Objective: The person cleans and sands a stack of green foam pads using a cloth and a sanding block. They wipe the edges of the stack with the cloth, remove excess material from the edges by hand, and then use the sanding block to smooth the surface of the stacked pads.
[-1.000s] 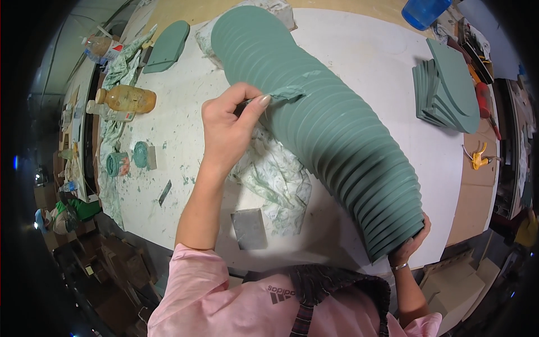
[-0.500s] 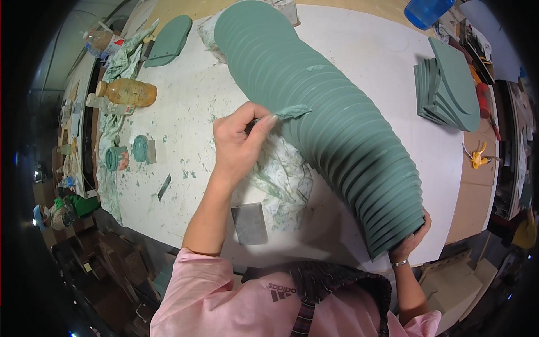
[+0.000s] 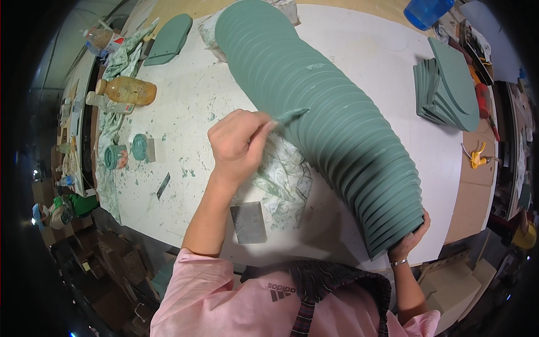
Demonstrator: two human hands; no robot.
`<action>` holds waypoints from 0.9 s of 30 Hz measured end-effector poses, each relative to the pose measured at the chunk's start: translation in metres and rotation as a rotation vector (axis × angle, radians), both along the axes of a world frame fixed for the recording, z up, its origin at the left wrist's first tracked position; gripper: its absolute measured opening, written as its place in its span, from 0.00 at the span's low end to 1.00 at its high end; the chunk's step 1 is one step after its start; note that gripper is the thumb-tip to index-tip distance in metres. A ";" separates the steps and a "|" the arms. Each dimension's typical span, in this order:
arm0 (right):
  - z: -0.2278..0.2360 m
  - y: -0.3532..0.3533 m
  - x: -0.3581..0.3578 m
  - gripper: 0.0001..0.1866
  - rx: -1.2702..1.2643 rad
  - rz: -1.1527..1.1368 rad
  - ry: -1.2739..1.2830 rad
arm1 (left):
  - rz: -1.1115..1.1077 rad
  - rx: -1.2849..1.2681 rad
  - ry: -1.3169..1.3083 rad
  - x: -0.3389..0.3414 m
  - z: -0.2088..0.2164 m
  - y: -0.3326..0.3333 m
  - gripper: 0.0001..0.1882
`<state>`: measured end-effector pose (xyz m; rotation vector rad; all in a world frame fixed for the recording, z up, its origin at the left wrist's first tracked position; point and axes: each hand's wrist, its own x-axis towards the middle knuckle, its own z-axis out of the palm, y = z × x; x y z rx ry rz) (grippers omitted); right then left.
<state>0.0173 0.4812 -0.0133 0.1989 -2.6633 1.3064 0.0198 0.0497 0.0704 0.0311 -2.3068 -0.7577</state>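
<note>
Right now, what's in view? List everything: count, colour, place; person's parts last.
Table: one, white, centre
Fanned boards: many, green, across table
Stack: one, green, right
Panel: one visible, green, upper left
Strip: one, green, centre
Cloths: several, stained white, centre, left
Block: one, grey, lower centre
Bottles: three, amber, clear, left
Jar: one, greenish, left
Paste: some, green, beside jar
Blade: one, grey, left
Tub: one, blue, upper right
Tool: one, yellow, right
Edge clutter: uncounted, mixed, rim
Sleeves: two, pink, bottom
Left grip: one, bare, pinching strip
Right grip: one, bare, boards' near end
</note>
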 end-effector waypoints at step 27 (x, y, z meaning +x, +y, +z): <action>-0.001 -0.002 0.003 0.50 -0.129 -0.017 -0.086 | 0.219 0.595 -0.168 0.034 -0.044 -0.030 0.03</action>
